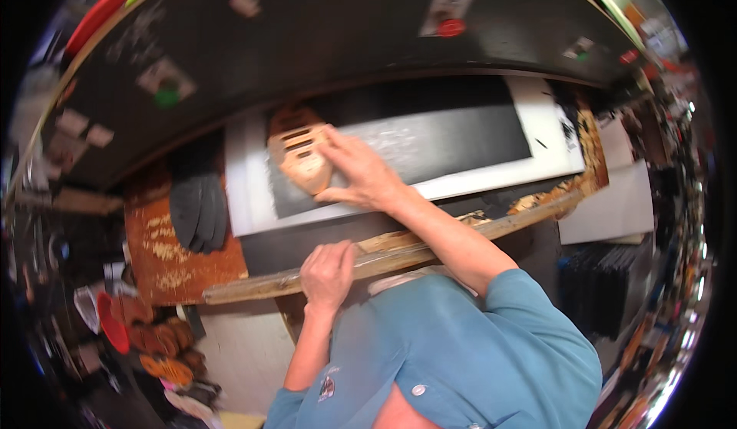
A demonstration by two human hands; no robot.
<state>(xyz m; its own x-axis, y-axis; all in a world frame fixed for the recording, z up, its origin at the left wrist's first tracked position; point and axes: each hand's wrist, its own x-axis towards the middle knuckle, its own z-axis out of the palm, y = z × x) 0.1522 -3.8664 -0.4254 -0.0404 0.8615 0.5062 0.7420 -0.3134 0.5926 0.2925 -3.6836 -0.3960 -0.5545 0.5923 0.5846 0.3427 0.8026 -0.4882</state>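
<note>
My right hand (361, 172) grips the near side of a light-wood, sole-shaped piece with slots (307, 164), fingers and thumb spread along its edge. The piece sits at the left part of a black sheet (468, 133), which lies on a white board (265, 210). At the worn wooden front edge (391, 260) of the bench, my left hand (328, 274) is closed, its fingers curled by the edge. Whether anything is inside that hand is hidden.
Several dark, rounded flat pieces (198, 210) lie overlapped on the brown bench top (150, 252) at the left. A dark panel (330, 37) spans the far side behind the board. Black sheets (603, 287) are stacked at the right; orange shaped pieces (165, 369) sit low at the left.
</note>
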